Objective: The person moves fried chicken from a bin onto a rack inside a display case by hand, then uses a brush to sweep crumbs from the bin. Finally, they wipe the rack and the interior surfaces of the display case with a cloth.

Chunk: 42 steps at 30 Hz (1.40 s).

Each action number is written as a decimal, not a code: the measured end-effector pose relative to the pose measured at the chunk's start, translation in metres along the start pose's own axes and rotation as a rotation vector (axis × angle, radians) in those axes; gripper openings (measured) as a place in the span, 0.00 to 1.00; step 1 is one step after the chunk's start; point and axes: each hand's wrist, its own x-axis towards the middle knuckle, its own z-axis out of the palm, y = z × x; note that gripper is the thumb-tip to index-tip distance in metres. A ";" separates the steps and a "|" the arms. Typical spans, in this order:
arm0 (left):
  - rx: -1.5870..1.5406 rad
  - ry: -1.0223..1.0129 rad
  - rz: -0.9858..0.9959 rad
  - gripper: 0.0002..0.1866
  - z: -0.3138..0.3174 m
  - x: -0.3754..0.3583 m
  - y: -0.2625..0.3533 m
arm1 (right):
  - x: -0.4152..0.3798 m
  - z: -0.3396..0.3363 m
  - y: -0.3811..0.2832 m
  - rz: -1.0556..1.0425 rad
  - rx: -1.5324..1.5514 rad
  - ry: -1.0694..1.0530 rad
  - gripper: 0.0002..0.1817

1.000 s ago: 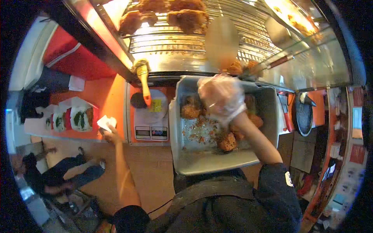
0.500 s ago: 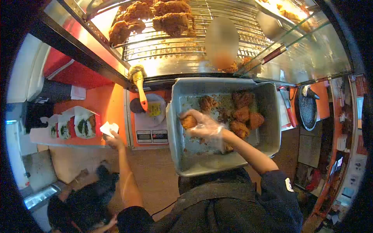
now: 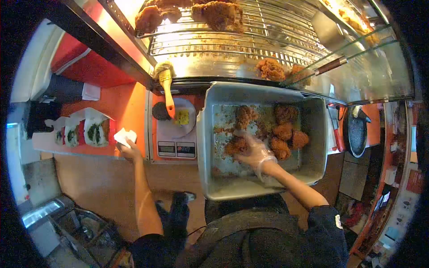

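Note:
My right hand (image 3: 255,151), in a clear plastic glove, reaches down into a grey plastic tub (image 3: 263,190). Its thumb and fingers are around a piece of fried chicken (image 3: 235,146) on the tub's left side, low near the crumb-strewn bottom. Several other browned pieces lie in the tub, such as one fried chicken piece (image 3: 280,148) just right of the hand and another chicken piece (image 3: 244,116) beyond it. Off to the left, my left hand (image 3: 129,151) is closed on a crumpled white paper (image 3: 125,136), held near the orange counter's front edge.
Behind the tub stands a lit display case with a wire rack (image 3: 214,44) bearing fried chicken. A brush (image 3: 167,91) leans at its edge above a digital scale (image 3: 177,149). White-wrapped food (image 3: 96,134) sits on the left counter. A black stone mortar (image 3: 356,134) stands at right.
My right hand has moved right and deeper into the tub with the chicken piece. The left hand still holds the paper. My view has shifted slightly; the person at lower left has moved.

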 end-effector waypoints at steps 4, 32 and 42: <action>0.041 -0.028 0.018 0.19 0.024 -0.004 -0.076 | -0.008 0.008 0.001 -0.101 -0.372 0.133 0.40; 0.043 -0.053 0.071 0.21 0.010 0.004 -0.031 | -0.028 0.014 0.008 -0.091 0.015 0.068 0.40; 0.034 -0.041 -0.062 0.21 0.012 -0.005 -0.038 | -0.044 -0.094 -0.034 -0.491 0.567 0.330 0.32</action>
